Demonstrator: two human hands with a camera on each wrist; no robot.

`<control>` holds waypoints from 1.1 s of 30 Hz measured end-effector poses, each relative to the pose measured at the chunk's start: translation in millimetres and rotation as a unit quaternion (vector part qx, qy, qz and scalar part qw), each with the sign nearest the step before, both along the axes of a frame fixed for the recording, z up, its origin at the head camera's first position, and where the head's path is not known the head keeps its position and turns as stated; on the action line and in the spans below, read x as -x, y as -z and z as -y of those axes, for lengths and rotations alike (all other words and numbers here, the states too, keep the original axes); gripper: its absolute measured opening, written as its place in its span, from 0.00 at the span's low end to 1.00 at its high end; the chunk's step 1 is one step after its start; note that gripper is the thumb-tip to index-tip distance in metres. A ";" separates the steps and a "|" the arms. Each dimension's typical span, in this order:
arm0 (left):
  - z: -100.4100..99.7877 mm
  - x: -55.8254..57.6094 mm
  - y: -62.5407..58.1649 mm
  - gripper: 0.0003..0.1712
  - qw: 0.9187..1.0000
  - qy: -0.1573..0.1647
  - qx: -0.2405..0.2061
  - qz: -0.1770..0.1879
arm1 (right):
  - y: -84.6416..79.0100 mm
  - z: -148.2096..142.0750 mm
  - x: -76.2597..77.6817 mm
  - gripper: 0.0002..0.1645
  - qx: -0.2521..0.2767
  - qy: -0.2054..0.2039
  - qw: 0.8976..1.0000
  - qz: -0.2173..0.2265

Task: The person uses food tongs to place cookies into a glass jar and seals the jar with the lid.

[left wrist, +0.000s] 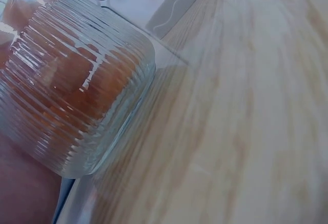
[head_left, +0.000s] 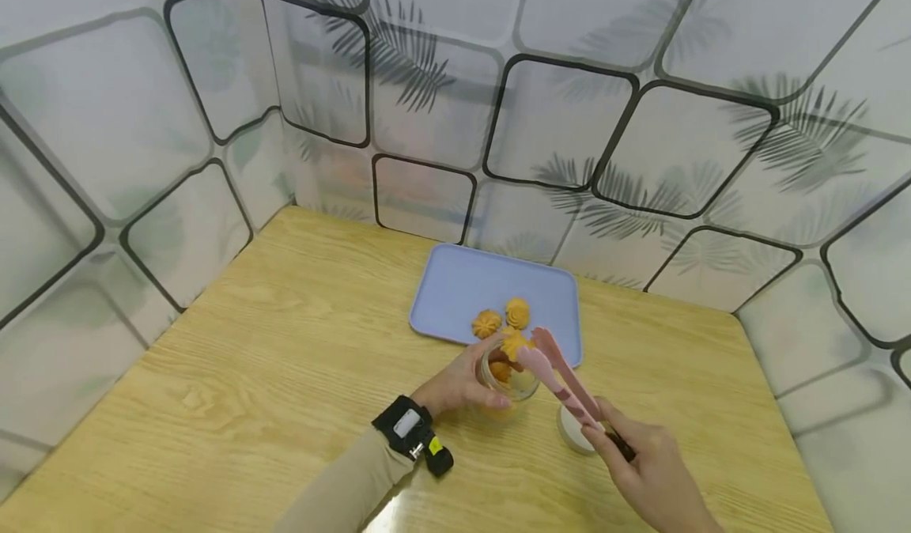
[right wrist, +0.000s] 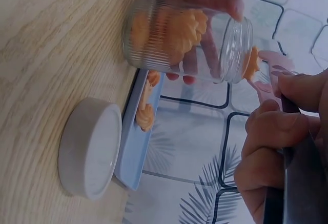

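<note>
- Two hands are at work near the front of the wooden table [head_left: 270, 359]. The right hand [head_left: 651, 470] has its fingers [right wrist: 269, 131] curled around the handles of a pair of pink tongs [head_left: 562, 379], squeezing them together.
- The tongs' tips pinch one orange swirl cookie [head_left: 514, 343], held right at the mouth of a ribbed glass jar [head_left: 507, 371]; the right wrist view shows this cookie just outside the rim.
- The left hand [head_left: 455, 387] grips the jar, its fingers wrapped round the far side and the thumb over the near side. In the right wrist view the jar's base rests on the table.
- Inside the jar lie more orange cookies, seen through the ribbed glass in both wrist views; how many I cannot tell.
- Just beyond the jar sits a light blue tray [head_left: 463, 288], with two more swirl cookies [head_left: 501, 318] side by side near its front edge.
- A round white lid [head_left: 572, 430] lies flat on the table near the right hand, just beside the jar and partly under the tongs.
- Patterned panels with leaf prints [head_left: 398, 51] stand around the table's back and sides.
</note>
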State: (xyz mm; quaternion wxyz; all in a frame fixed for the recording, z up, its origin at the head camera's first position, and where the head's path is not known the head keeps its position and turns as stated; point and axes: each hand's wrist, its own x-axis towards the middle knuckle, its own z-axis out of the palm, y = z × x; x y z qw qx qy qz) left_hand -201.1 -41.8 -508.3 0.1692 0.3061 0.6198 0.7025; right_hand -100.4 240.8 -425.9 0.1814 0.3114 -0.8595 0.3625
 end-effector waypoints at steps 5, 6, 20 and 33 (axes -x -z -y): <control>-2.9 2.9 -0.9 0.54 1.000 -0.006 -0.010 -0.025 | 0.4 1.2 -2.7 0.24 -0.006 -0.007 1.000 0.008; -3.5 3.3 -0.5 0.52 0.999 -0.007 -0.013 -0.034 | 0.4 1.4 -3.1 0.24 -0.008 -0.009 1.000 0.011; -2.3 3.5 -1.6 0.54 0.999 -0.007 -0.033 -0.030 | -4.8 6.0 2.7 0.23 -0.046 -0.023 0.999 0.009; -2.2 2.1 -0.8 0.56 0.999 -0.002 -0.024 -0.027 | -9.1 2.7 4.3 0.24 -0.059 -0.052 0.997 0.001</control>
